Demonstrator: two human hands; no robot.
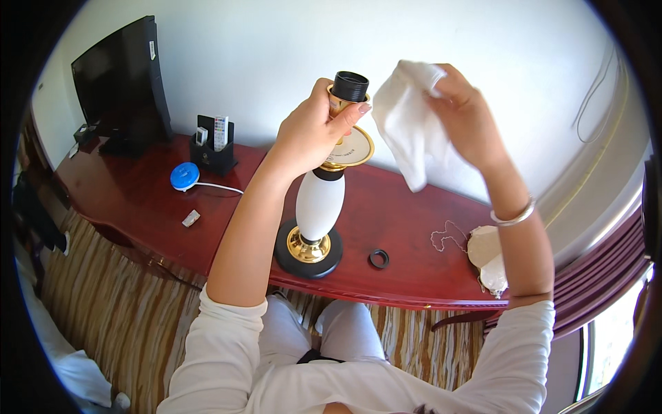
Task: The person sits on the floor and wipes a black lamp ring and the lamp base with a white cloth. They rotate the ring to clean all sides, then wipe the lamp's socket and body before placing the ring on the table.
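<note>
Two hands raised, one lamp held by the neck

Head view: the left hand (pixel 308 131) wraps the neck of the lamp base (pixel 321 201), its grip snug just below the black threaded socket (pixel 351 87). The lamp base stands on the tabletop (pixel 414 228), near the front edge. To its right, the right hand (pixel 469 114) pinches a white cloth (pixel 408 124), its grip narrow on an upper corner; the rest hangs loose and looks blurred. A black ring (pixel 378 259) lies just beside the foot, and farther right a thin chain (pixel 448 237) lies near a pale pouch (pixel 487 257).

Tipping looks like the main risk: with the hold so high, a sideways pull could rock the foot toward that edge. The dangling cloth could snag on the socket's rim. A careless sleeve or a sliding foot might knock the loose ring to the floor.
</note>
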